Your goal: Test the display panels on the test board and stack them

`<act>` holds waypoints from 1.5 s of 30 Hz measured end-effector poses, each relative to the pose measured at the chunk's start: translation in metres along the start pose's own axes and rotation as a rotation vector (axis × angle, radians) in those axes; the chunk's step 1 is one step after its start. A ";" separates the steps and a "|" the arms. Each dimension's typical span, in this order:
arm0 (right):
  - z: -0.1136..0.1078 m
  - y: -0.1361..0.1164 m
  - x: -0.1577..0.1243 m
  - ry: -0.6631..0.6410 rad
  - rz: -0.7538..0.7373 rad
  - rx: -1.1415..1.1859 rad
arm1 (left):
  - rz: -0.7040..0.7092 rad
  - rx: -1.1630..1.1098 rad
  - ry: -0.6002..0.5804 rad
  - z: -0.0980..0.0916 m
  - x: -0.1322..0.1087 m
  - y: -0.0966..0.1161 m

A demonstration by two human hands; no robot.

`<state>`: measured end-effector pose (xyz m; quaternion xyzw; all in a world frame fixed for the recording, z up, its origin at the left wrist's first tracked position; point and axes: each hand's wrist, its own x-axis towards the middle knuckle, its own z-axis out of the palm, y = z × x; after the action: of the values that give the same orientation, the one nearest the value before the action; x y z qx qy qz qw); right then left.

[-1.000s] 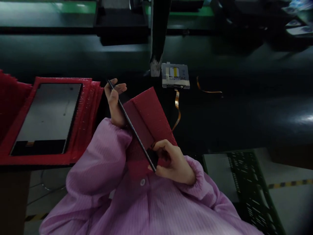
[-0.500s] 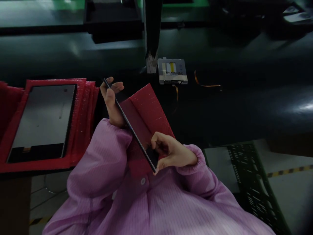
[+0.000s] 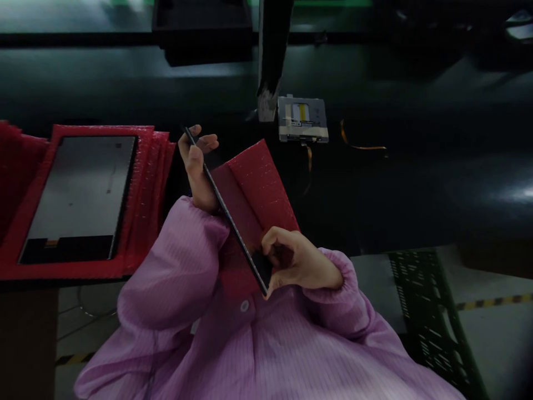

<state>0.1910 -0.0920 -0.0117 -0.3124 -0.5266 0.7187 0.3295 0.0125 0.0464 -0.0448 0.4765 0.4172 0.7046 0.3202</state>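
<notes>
Both hands hold a thin dark display panel (image 3: 233, 223), tilted on its edge in front of my chest. My left hand (image 3: 199, 166) grips its upper end, thumb on the near side and other fingers around the far edge. At the lower end, my right hand (image 3: 297, 261) pinches the corner between thumb and bent fingers. Beneath the panel lies a red bubble-wrap sleeve (image 3: 266, 189), partly hidden by the panel. To the left, another display panel (image 3: 85, 189) with a grey back and black lower strip rests on a stack of red bubble-wrap sleeves (image 3: 145, 194).
A small grey metal module (image 3: 303, 119) with tape and a ribbon tail sits on the dark bench (image 3: 400, 194). A loose orange flex cable (image 3: 362, 146) lies beside it. A black post (image 3: 272, 55) rises behind, near a black tray (image 3: 202, 25). A green perforated rack (image 3: 437, 322) stands below right.
The whole scene has shifted slightly right in view as the camera turned. Both hands keep the same hold on the panel, with its tilt nearly unchanged.
</notes>
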 end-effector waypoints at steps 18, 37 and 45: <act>0.008 0.000 -0.010 0.152 -0.095 -0.081 | -0.054 -0.080 -0.006 -0.001 0.002 0.005; 0.003 0.002 -0.008 0.310 -0.287 -0.466 | -0.070 -0.064 0.007 0.002 0.001 0.002; 0.004 0.000 -0.005 0.491 -0.184 -0.684 | -0.134 -0.074 -0.031 0.005 0.002 0.016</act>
<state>0.1909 -0.0980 -0.0099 -0.5171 -0.6661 0.3749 0.3853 0.0154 0.0429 -0.0289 0.4460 0.4167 0.6892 0.3904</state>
